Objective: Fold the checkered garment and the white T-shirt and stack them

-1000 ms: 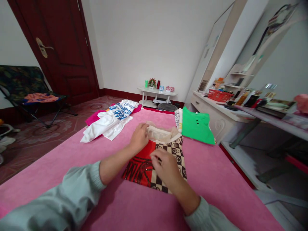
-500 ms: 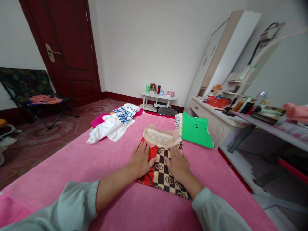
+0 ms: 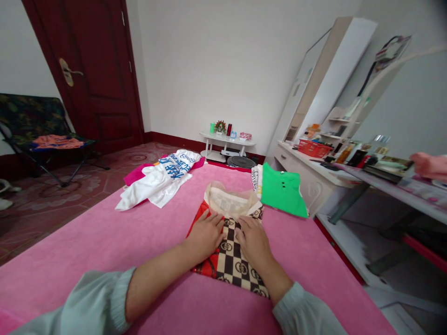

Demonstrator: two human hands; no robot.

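A folded shirt, red on one side and black-and-cream checked on the other, lies on the pink bed cover. Its pale sheer collar points away from me and stands up a little. My left hand rests on the red side, its fingers slightly bent just below the collar. On the checked side lies my right hand, fingers extended and thumb apart. Both hands touch the cloth from above and grip nothing that I can see.
A green folded garment lies to the right on other folded clothes. Loose white clothing with blue lettering is heaped at the far left over pink cloth. A dressing table with a red basket stands right; a folding chair stands left.
Both hands stay on the shirt; the left hand's fingers have drawn inward and bent more. The collar stands up more. The whole view has shifted slightly.
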